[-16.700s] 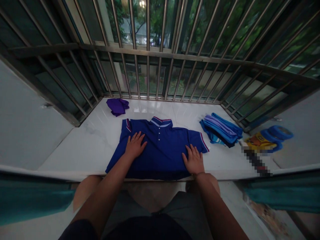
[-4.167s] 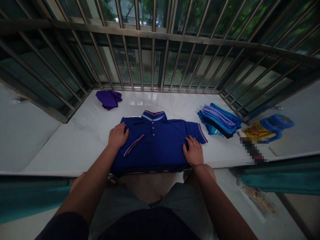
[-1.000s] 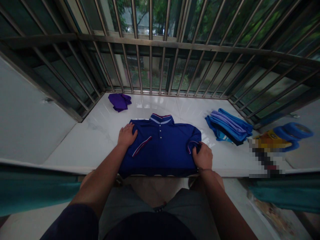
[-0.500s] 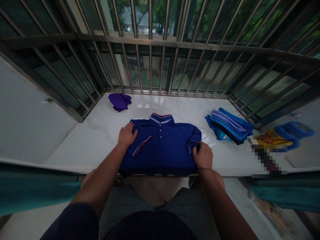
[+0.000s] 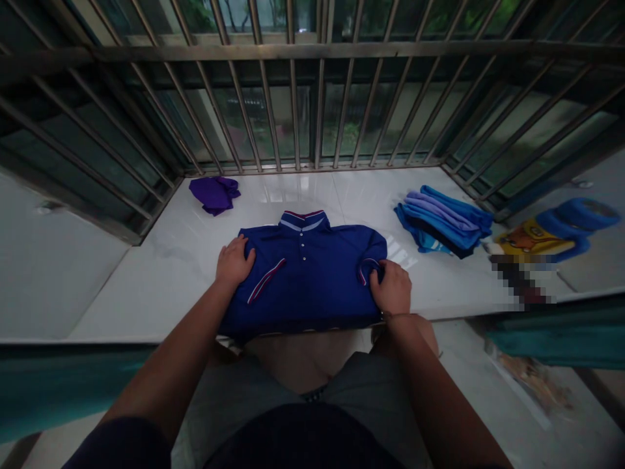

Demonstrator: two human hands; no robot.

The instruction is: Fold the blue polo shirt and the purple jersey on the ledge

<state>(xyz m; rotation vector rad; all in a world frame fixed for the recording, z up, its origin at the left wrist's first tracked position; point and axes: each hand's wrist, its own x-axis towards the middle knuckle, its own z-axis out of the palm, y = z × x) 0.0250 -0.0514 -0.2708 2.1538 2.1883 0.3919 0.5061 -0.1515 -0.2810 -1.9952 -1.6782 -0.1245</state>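
Note:
A dark blue polo shirt (image 5: 317, 280) lies front up, its collar pointing away from me and its lower part reaching the ledge's near edge. Both sleeves are turned inward over the body, showing red and white striped cuffs. My left hand (image 5: 235, 262) rests on the shirt's left side, fingers stretched out and thumb apart. At the right side, my right hand (image 5: 393, 286) has thumb and fingers closed on the fabric beside the cuff. The fingertips there are partly hidden.
The shirt lies on a white tiled window ledge (image 5: 161, 273). A crumpled purple cloth (image 5: 213, 194) is at the back left. Folded blue and lilac clothes (image 5: 444, 221) are stacked at the right, near a blue and yellow bottle (image 5: 547, 234). Metal bars (image 5: 293, 117) line the window.
The head view has tilted down and turned slightly, shifting everything in the picture. Both hands keep their places on the shirt, which looks the same.

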